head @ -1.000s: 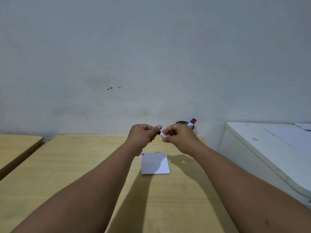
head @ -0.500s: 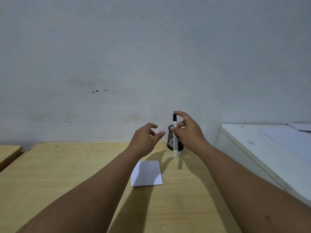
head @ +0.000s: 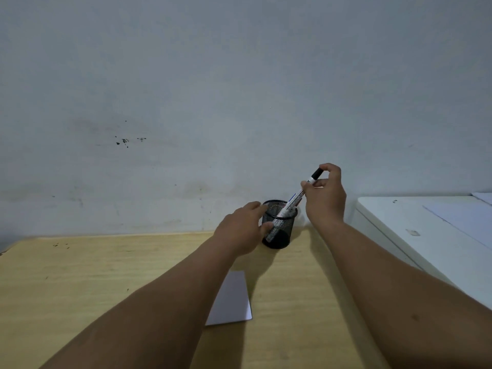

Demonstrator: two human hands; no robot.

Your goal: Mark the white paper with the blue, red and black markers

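My right hand (head: 326, 198) pinches the top of a white marker with a black cap (head: 295, 200). The marker is tilted, and its lower end is inside a black mesh cup (head: 282, 235) at the back of the table. My left hand (head: 239, 233) grips the cup's left side, fingers at the rim and thumb on the mesh. The white paper (head: 235, 302) lies flat on the table nearer to me, its left part hidden under my left forearm. I see no blue or red marker.
The wooden table (head: 80, 288) ends at a grey wall just behind the cup. A white cabinet (head: 426, 235) with a sheet on top stands close against the table's right side.
My hands came apart from in front of me. The right hand carried the black-capped marker to the mesh cup and lowered its end in. The left hand reached forward onto the cup.
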